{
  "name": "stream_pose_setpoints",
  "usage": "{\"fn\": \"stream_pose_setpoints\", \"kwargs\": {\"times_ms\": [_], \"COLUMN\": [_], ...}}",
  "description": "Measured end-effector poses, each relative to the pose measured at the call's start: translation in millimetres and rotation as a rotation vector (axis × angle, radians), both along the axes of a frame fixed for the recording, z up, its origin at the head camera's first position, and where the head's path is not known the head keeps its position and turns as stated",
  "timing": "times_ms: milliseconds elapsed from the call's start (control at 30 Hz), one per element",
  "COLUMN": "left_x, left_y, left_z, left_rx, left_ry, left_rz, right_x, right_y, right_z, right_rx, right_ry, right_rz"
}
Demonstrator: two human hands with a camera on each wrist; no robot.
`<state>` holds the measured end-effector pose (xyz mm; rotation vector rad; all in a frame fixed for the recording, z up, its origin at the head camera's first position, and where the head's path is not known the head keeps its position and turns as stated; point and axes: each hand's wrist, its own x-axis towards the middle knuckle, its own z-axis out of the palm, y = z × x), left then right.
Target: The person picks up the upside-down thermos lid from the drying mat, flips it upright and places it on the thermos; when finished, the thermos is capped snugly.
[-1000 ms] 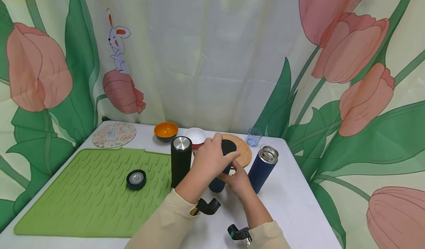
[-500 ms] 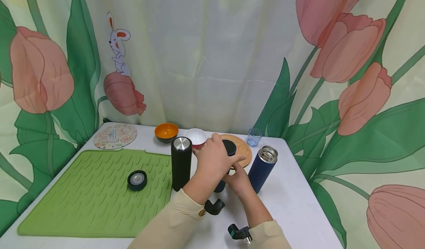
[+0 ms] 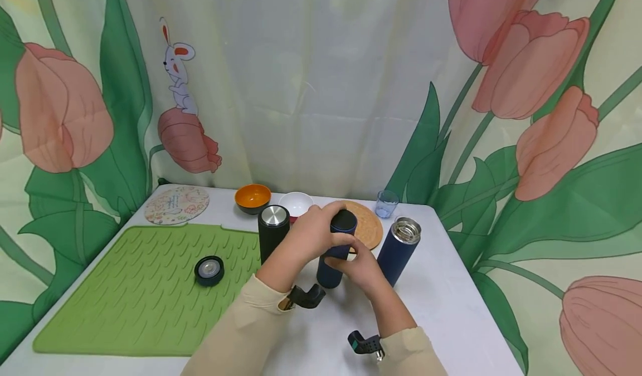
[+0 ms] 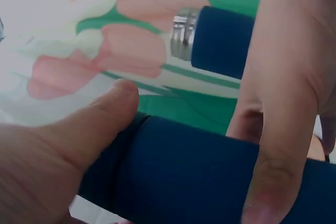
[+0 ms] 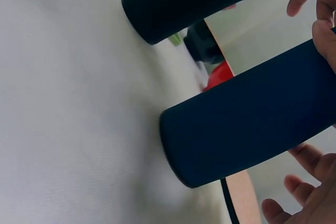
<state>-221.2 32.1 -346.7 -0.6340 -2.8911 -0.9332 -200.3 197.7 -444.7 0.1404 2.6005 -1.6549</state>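
A dark blue thermos (image 3: 329, 274) stands on the white table between my hands. My left hand (image 3: 312, 232) grips its lid (image 3: 344, 221) from the left, and the left wrist view shows my thumb (image 4: 113, 106) lying on that lid above a thin seam. Just below, my right hand (image 3: 362, 265) holds the bottle's body from the right. To the right stands an uncapped blue thermos (image 3: 397, 256), its steel neck (image 4: 182, 34) bare. Left of my hands is a black thermos (image 3: 272, 234) with a silver-topped lid. A loose round lid (image 3: 209, 270) rests on the green mat.
The green mat (image 3: 125, 298) covers the table's left side. Along the back are a round patterned mat (image 3: 176, 204), an orange bowl (image 3: 253, 197), a white bowl (image 3: 296, 202), a round wooden board (image 3: 368, 225) and a glass (image 3: 386, 204). A printed curtain (image 3: 321, 86) hangs behind.
My left wrist swung right, then back left, with the hand still at the lid. More of the lid and bottle shows now. My right hand stays almost in place.
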Motion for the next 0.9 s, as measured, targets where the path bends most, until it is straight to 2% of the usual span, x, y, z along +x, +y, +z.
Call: {"fn": "stream_pose_setpoints", "kwargs": {"times_ms": [67, 133, 300, 400, 500, 667, 800, 900], "left_x": [0.8, 4.4, 13.0, 13.3, 10.9, 5.0, -0.4, -1.7], "left_y": [0, 5, 23, 27, 23, 10, -2, -5], "left_z": [-2.6, -5.8, -13.4, -14.9, -15.5, -12.1, -7.5, -8.3], "left_rx": [0.013, 0.008, -0.072, -0.093, -0.086, -0.024, -0.012, -0.001], "left_ry": [-0.011, 0.008, 0.121, 0.156, 0.16, 0.142, 0.122, 0.08], "left_rz": [0.025, 0.086, 0.271, 0.328, 0.303, 0.172, 0.072, 0.046], "right_x": [-1.4, -2.4, -3.1, -2.9, -2.2, -1.7, -3.1, -4.0], "right_y": [0, 0, 1, 2, 1, 0, 0, -1], "right_z": [-0.6, -2.4, -5.6, -7.4, -10.4, -6.9, -6.4, -11.1], "right_rx": [-0.005, -0.009, -0.029, -0.048, -0.039, -0.007, 0.022, 0.032], "right_ry": [0.017, 0.05, 0.142, 0.137, 0.117, 0.114, 0.099, 0.092], "right_rz": [0.034, 0.077, 0.156, 0.161, 0.148, 0.113, 0.017, -0.033]}}
